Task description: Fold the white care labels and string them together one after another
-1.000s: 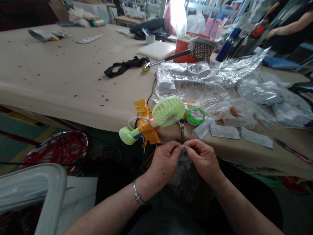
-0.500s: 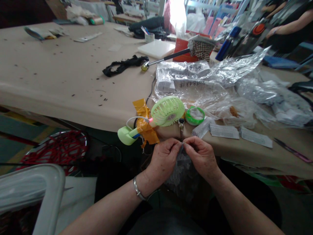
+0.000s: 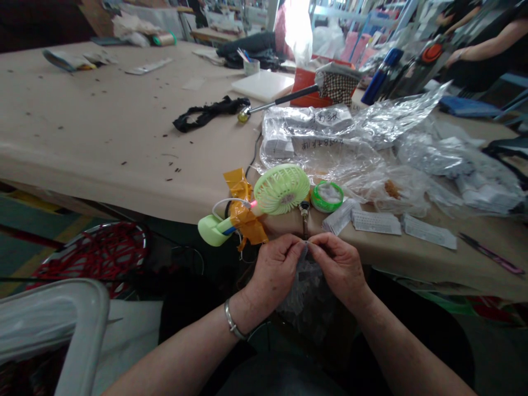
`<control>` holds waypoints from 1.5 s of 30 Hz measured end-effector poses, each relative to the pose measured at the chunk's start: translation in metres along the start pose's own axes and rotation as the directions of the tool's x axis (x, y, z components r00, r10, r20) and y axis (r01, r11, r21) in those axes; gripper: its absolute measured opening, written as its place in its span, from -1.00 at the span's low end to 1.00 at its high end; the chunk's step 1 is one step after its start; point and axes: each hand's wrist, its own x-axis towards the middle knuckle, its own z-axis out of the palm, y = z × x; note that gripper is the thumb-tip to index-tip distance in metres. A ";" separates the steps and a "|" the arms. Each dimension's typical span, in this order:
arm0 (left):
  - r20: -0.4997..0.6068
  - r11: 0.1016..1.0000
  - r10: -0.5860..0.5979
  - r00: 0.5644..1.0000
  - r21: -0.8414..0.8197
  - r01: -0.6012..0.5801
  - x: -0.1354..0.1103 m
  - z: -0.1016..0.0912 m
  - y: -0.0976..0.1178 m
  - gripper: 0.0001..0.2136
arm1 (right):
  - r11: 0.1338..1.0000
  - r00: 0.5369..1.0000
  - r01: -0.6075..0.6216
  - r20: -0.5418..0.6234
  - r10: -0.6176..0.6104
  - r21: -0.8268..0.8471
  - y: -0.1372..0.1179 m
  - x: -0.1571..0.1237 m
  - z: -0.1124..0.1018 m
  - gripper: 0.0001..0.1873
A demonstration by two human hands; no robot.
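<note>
My left hand and my right hand meet fingertip to fingertip just off the table edge. Both are closed in a pinch, and whatever sits between the fingers is too small to make out. Right behind the fingertips, a thin metal rod, like a soldering iron, points down over the edge. Below the hands hangs a heap of translucent film scraps, partly hidden by them. A green handheld fan, bound with orange tape, leans at the left of the rod. To its right stands a green-rimmed round tub.
White printed labels lie along the table edge, with a pink-and-black pointed tool farther right. Clear plastic bags spread behind them. A black-handled metal stick and a black cloth strip lie farther back. Another person's arm shows top right.
Both hands keep the same pinch at the rod's tip, with hardly any movement. The whole view has shifted very slightly.
</note>
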 end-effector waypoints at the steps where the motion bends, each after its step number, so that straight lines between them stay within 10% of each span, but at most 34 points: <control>1: 0.013 1.000 0.005 1.000 -0.005 -0.005 -0.003 -0.001 0.000 -0.82 | 1.000 1.000 0.008 0.018 -0.007 -0.011 0.000 -0.003 -0.003 -0.89; 6: 0.037 0.999 -0.045 0.998 -0.028 0.046 -0.011 0.000 -0.015 -0.82 | 0.940 0.973 0.222 -0.001 -0.230 -0.259 0.003 -0.012 -0.028 -0.87; 14: 0.056 0.992 -0.122 0.991 0.024 0.121 -0.011 0.007 -0.041 -0.81 | 0.526 0.891 0.305 0.043 -0.452 -0.794 0.029 0.002 -0.052 -0.68; 21: 0.160 0.934 -0.281 0.946 -0.179 0.308 -0.014 0.022 -0.027 -0.89 | 0.606 0.814 0.406 -0.031 -0.580 -0.684 0.032 0.002 -0.057 -0.87; 26: 0.499 0.543 -0.366 0.785 -0.570 0.616 -0.012 0.036 0.001 -0.79 | 0.658 0.768 0.546 -0.004 -0.640 -0.518 0.022 -0.020 -0.054 -0.80; 31: 0.580 0.275 -0.315 0.751 -0.702 0.657 -0.005 0.050 0.017 -0.85 | 0.673 0.774 0.602 0.109 -0.623 -0.430 0.013 -0.050 -0.045 -0.78; 37: 0.522 0.390 -0.467 0.714 -0.602 0.696 -0.005 0.055 0.019 -0.89 | 0.664 0.868 0.391 0.016 -0.496 -0.637 0.026 -0.030 -0.072 -0.62; 41: 0.487 0.446 -0.541 0.686 -0.525 0.725 -0.011 0.054 0.017 -0.87 | 0.503 0.940 0.131 -0.054 -0.337 -0.854 0.039 -0.011 -0.089 -0.50; 45: 0.473 0.450 -0.566 0.675 -0.509 0.734 -0.015 0.054 0.013 -0.87 | 0.465 0.939 0.156 -0.014 -0.343 -0.872 0.047 -0.013 -0.090 -0.68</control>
